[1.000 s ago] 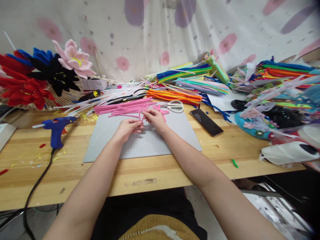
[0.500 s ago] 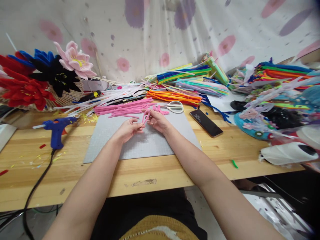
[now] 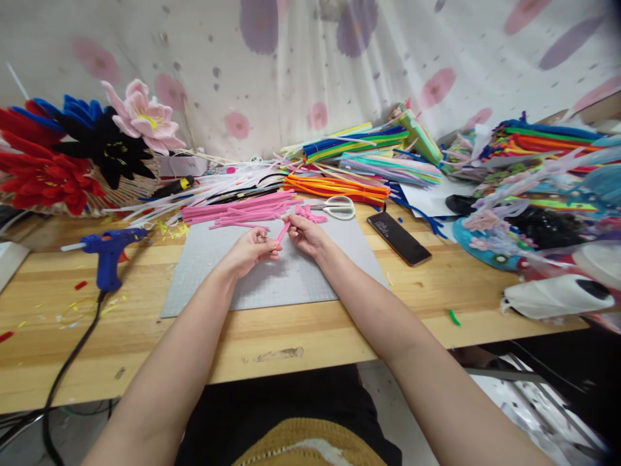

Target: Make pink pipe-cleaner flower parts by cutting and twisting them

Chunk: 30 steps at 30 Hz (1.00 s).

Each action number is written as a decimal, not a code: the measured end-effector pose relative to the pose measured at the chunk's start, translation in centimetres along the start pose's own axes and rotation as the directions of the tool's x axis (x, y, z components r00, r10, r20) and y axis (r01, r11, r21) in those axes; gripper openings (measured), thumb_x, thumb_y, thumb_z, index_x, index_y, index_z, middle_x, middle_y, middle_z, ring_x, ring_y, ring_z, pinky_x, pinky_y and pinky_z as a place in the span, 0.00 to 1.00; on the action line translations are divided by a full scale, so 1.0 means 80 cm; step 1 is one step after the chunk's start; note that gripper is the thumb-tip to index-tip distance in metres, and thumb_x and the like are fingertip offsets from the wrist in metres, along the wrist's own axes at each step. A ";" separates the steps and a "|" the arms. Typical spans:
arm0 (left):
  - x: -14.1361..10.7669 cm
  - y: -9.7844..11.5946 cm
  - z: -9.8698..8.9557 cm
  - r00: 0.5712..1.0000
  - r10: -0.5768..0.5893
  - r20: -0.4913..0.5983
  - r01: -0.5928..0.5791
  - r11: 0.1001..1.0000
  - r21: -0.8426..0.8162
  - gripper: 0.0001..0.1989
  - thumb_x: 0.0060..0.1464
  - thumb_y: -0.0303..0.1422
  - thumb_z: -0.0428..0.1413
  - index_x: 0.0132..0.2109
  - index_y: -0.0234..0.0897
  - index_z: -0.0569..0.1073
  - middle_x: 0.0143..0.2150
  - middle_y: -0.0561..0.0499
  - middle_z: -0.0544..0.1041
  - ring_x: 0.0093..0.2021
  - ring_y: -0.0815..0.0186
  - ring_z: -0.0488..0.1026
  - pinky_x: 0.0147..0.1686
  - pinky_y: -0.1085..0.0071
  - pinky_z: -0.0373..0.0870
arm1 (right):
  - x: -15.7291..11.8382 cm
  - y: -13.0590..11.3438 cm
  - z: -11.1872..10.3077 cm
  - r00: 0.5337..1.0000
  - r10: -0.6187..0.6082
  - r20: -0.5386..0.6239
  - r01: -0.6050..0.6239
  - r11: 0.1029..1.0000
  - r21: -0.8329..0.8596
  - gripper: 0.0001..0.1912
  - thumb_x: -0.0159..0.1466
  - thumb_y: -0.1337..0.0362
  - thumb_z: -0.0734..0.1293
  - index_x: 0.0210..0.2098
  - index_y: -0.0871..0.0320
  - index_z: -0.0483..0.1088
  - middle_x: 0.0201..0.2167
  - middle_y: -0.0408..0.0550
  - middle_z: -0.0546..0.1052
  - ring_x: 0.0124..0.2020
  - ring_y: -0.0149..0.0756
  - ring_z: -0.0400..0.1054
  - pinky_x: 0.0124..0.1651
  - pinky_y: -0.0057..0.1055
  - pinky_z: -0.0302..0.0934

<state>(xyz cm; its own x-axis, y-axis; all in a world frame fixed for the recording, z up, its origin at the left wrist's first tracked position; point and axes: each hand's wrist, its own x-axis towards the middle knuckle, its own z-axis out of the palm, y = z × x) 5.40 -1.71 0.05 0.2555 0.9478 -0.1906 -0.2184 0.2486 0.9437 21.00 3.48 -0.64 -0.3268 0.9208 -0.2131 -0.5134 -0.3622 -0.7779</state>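
Note:
Between my two hands is a short pink pipe cleaner (image 3: 283, 232), its two sides pressed close together. My left hand (image 3: 252, 251) pinches its lower end. The upper end sits between the fingertips of my right hand (image 3: 305, 234). Both hands are over a grey cutting mat (image 3: 204, 278). Just beyond them lie a bundle of straight pink pipe cleaners (image 3: 233, 210) and a small heap of bent pink pieces (image 3: 311, 213). White-handled scissors (image 3: 339, 208) rest behind my right hand.
A blue hot glue gun (image 3: 110, 255) with a cord stands on the left, below fuzzy flowers (image 3: 114, 149). A phone (image 3: 398, 238) lies right of the mat. Orange pipe cleaners (image 3: 339, 188) and other coloured bundles line the back. A white roll (image 3: 555, 296) is at the right edge.
The pink pipe cleaner was an open loop between my fingers and is now squeezed into a narrow, straight shape. Both hands have stayed in nearly the same place.

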 end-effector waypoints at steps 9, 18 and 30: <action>-0.004 0.004 0.002 0.998 0.059 0.005 -0.060 0.992 0.111 0.25 0.32 0.30 0.66 0.31 0.38 0.55 0.22 0.57 0.73 0.24 0.67 0.74 0.25 0.72 0.71 | 0.003 0.002 -0.001 1.000 0.017 0.018 -0.016 0.999 -0.045 0.08 0.58 0.69 0.64 0.23 0.63 0.70 0.17 0.40 0.66 0.17 0.20 0.56 0.19 0.17 0.55; 0.001 0.011 -0.027 0.947 0.182 -0.264 -0.043 0.888 0.457 0.15 0.44 0.39 0.59 0.33 0.39 0.61 0.23 0.52 0.74 0.20 0.67 0.70 0.21 0.74 0.62 | 0.004 0.012 0.002 0.991 -0.134 0.002 0.131 0.968 -0.214 0.07 0.55 0.64 0.67 0.25 0.62 0.72 0.17 0.39 0.64 0.18 0.21 0.56 0.18 0.19 0.52; 0.033 -0.008 -0.064 0.776 0.612 -0.152 0.057 0.171 0.984 0.05 0.48 0.29 0.53 0.32 0.39 0.74 0.39 0.43 0.67 0.48 0.52 0.62 0.48 0.55 0.60 | 0.012 0.028 -0.006 0.966 -0.253 -0.051 0.204 0.868 -0.453 0.21 0.56 0.68 0.64 0.50 0.52 0.65 0.46 0.47 0.67 0.22 0.20 0.59 0.25 0.24 0.59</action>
<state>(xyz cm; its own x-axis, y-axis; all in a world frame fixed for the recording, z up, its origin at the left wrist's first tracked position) 1.43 1.66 -2.44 -0.0785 0.9179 0.3889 0.9036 -0.0992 0.4167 19.89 3.65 -2.89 -0.1453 0.9886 -0.0389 -0.1529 -0.0613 -0.9863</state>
